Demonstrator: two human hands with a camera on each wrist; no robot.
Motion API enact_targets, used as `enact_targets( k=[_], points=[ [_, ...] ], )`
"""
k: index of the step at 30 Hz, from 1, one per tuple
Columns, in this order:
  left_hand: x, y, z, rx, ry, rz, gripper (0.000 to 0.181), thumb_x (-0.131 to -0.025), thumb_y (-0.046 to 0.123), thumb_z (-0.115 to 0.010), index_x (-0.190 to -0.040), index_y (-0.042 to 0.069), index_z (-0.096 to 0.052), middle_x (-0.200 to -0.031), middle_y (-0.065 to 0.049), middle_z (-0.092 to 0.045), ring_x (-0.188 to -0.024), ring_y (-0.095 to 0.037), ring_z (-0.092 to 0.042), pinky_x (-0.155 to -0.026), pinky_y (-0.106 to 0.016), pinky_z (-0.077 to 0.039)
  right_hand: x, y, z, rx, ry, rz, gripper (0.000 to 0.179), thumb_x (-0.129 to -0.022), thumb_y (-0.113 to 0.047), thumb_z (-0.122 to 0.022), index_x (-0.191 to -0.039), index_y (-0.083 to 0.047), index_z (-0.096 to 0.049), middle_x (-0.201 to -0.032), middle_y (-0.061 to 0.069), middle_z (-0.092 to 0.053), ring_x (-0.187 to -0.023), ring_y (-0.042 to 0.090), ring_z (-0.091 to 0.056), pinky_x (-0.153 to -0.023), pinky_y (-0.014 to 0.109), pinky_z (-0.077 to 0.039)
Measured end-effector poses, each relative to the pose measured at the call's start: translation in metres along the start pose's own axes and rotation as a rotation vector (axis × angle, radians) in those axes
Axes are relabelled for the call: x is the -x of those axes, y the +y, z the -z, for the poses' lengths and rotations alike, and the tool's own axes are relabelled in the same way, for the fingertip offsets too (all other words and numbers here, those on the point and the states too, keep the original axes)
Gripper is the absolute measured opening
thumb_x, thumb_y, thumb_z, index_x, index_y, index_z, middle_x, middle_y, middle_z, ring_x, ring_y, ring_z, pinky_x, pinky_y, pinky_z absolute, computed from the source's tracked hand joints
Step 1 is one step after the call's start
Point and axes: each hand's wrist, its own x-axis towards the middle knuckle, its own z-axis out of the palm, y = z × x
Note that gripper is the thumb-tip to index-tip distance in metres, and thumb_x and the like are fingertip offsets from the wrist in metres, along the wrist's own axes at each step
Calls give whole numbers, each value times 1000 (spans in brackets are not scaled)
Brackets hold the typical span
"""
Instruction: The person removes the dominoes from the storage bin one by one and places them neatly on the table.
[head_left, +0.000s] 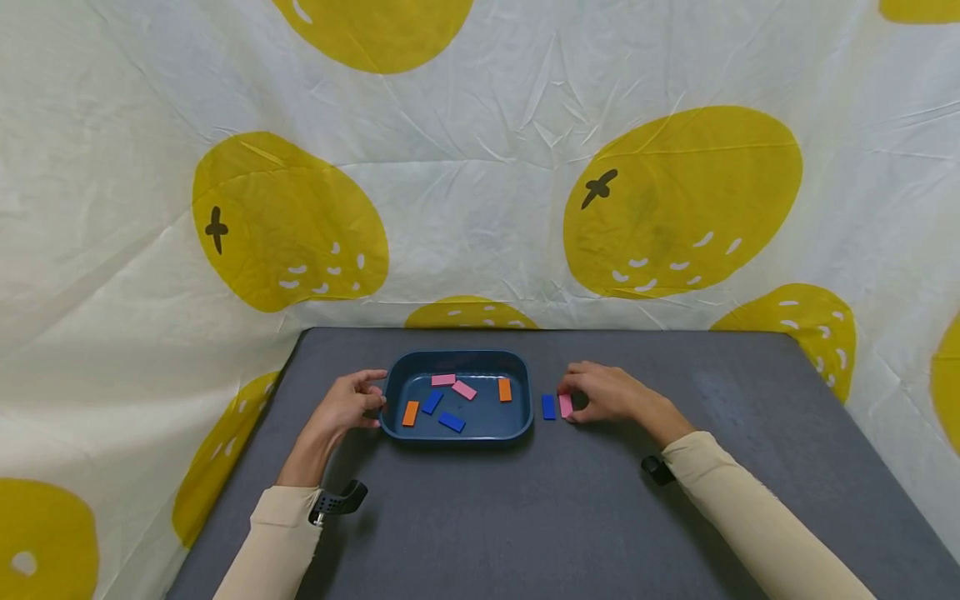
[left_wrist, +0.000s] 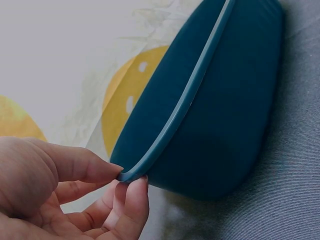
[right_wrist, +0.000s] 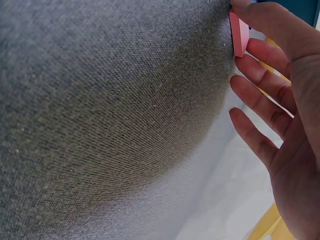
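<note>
A dark blue tray (head_left: pixel 465 435) stands on the table, and my left hand (head_left: pixel 348 406) pinches its left rim between thumb and fingers. In the left wrist view the thumb is on top of the rim (left_wrist: pixel 187 95) with fingertips beneath it. To the right of the tray, my right hand (head_left: pixel 606 393) holds a pink block (head_left: pixel 566 406) by its two ends, thumb at one and fingers at the other. That pink block (right_wrist: pixel 239 35) is close to the table cloth in the right wrist view. A blue block (head_left: pixel 548 407) lies between it and the tray.
Inside the tray lie pink blocks (head_left: pixel 443 380), blue blocks (head_left: pixel 452 422) and orange blocks (head_left: pixel 505 389), spread apart. The table (head_left: pixel 480 517) has a dark grey cloth. Behind it hangs a white curtain (head_left: pixel 480 217) with yellow fruit shapes.
</note>
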Motion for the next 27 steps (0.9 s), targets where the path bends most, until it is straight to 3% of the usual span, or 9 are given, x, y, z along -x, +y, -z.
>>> enact_targets(
  k=[27],
  points=[
    [-2,-2,0,-13,4,3,47,-101,-1,-55,-148,3,-49,-103,-15,-57,-93,-26,-62,-64,-36,-59,1,0,-1,10,-5,11,39,-85,-40,-80,-117,-20,-72,-110,-5,-61,-99,13,-55,-87,38,-53]
  ],
)
